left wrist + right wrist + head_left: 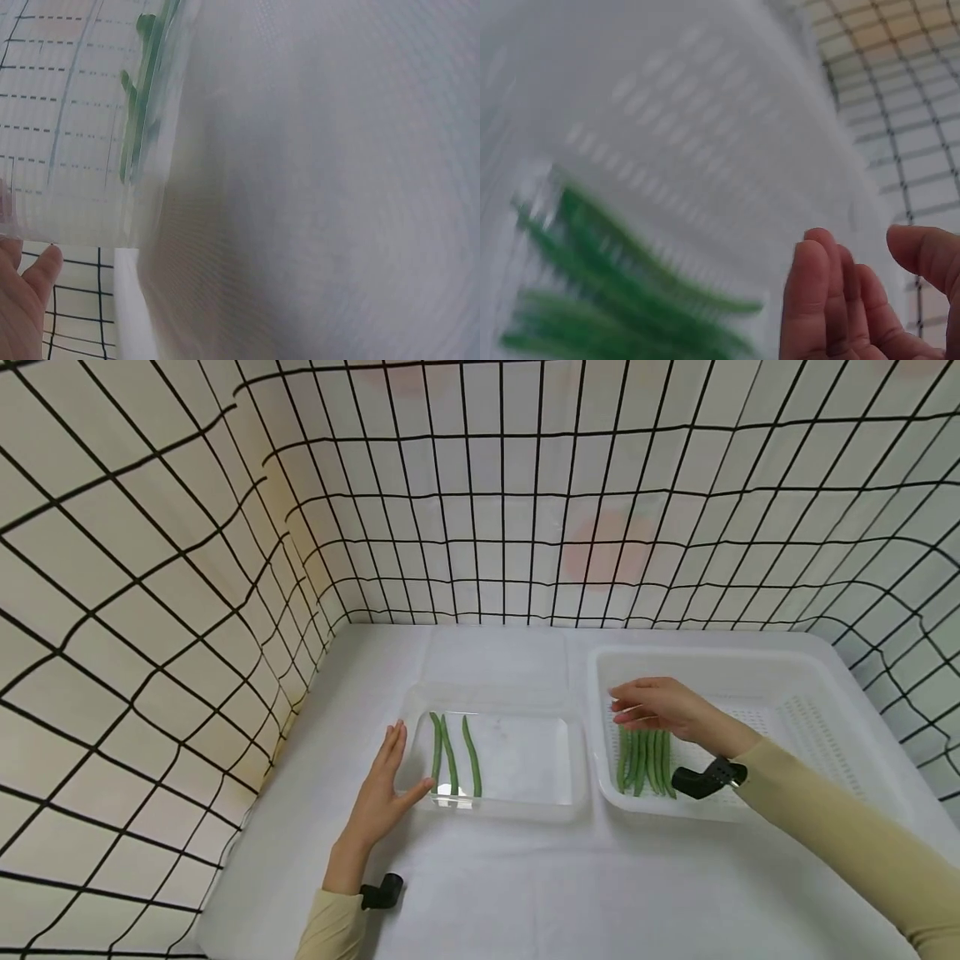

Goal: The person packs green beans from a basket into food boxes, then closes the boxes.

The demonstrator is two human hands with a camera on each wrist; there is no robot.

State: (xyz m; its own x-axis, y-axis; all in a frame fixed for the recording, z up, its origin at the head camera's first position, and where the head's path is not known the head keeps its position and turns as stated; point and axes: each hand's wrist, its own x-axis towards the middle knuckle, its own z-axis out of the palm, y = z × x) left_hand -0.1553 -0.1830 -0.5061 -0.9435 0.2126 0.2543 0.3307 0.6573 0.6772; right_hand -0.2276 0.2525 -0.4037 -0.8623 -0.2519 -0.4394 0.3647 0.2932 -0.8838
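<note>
My left hand (pixel 381 797) rests at the left side of a clear plastic container (pixel 573 777), fingers extended along its wall and thumb at the near rim. Inside it lie 3 green beans (pixel 471 756), side by side near the left end. In the left wrist view the fingertips are right at the edge of the clear container (pixel 82 217). My right hand (pixel 660 706) hovers over a white basket, holding nothing, fingers loosely bent and thumb apart. Several green beans (pixel 643 764) lie in a row beneath it, blurred in the right wrist view.
The white perforated basket (pixel 795 664) stands right of the clear container on a white-covered table (pixel 510 885). Black wire grid panels (pixel 502 518) rise at the back and both sides. Each wrist wears a black camera strap.
</note>
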